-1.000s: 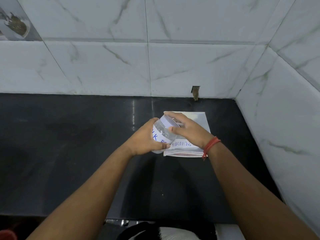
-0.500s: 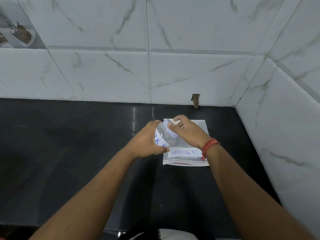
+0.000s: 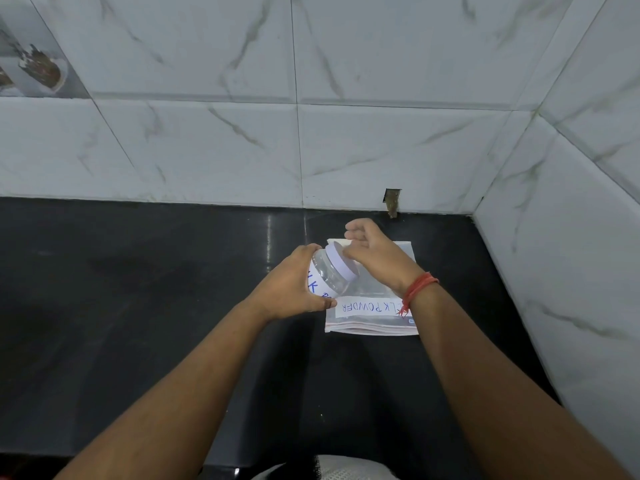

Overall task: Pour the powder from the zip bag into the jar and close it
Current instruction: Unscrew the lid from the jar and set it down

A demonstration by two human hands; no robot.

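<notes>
A clear plastic jar (image 3: 327, 277) with blue lettering on a white label is tilted to the right above the counter, gripped around its body by my left hand (image 3: 289, 289). Its white lid (image 3: 341, 259) sits on the mouth. My right hand (image 3: 375, 256) closes its fingers on the far side of that lid. Under both hands a flat zip bag (image 3: 372, 315) labelled "MILK POWDER" lies on the black counter (image 3: 138, 306); my right wrist with a red thread band covers part of it.
White marble-look tiled walls (image 3: 381, 150) close the counter at the back and on the right (image 3: 571, 254), forming a corner near the bag. A small broken notch (image 3: 392, 200) shows at the base of the back wall. Open black counter stretches to the left.
The camera tipped down a little, so the scene sits lower in view. The jar stays tilted in my left hand while my right fingers shifted around the lid.
</notes>
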